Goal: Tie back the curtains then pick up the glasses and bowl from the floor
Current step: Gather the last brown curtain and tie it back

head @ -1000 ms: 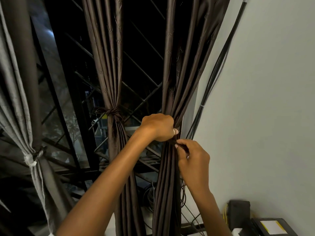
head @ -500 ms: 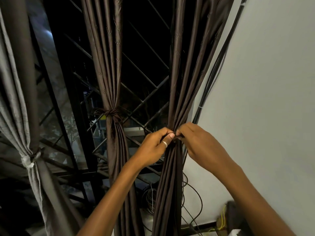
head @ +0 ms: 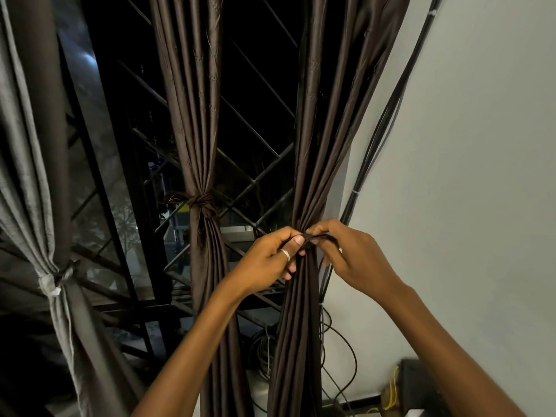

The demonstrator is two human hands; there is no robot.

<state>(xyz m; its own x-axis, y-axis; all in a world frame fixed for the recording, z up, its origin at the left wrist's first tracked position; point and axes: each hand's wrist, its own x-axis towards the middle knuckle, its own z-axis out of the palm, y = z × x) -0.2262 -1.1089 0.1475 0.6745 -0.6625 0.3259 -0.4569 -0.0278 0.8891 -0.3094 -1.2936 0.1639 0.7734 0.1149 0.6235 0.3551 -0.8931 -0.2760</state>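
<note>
Pale wall (head: 466, 176) filled everything to the right of the fingers (head: 324, 227), and its edge met the window just behind them. Left of the fingers, a dark window grille (head: 255, 139) of crossed bars showed through the gaps between three curtains. Farthest from the fingers, at the left edge, hung the grey curtain (head: 27, 176), cinched by a pale band (head: 51, 285). Nearer, just left of the left hand (head: 270, 260), the middle curtain (head: 195, 115) was gathered by a brown knot (head: 201, 203) slightly above finger height. Between it and the third lay an open gap with only bars behind it.

The right curtain (head: 325, 130), brown like the middle one, was bunched directly behind the fingers. Two of the three were thus tied, and this one was held by hand.

A bundle of black cables (head: 379, 139) ran down the wall's edge just right of the right hand (head: 355, 260). It lay close beside the fabric and left little room on that side, and looser loops hung below. A black box (head: 421, 383) sat against the wall, well below the right hand.

Both hands met in front of the bunched folds, each with its fingers clamped on a thin dark strip (head: 316, 237) stretched between them. A ring (head: 285, 254) circled the left thumb.
</note>
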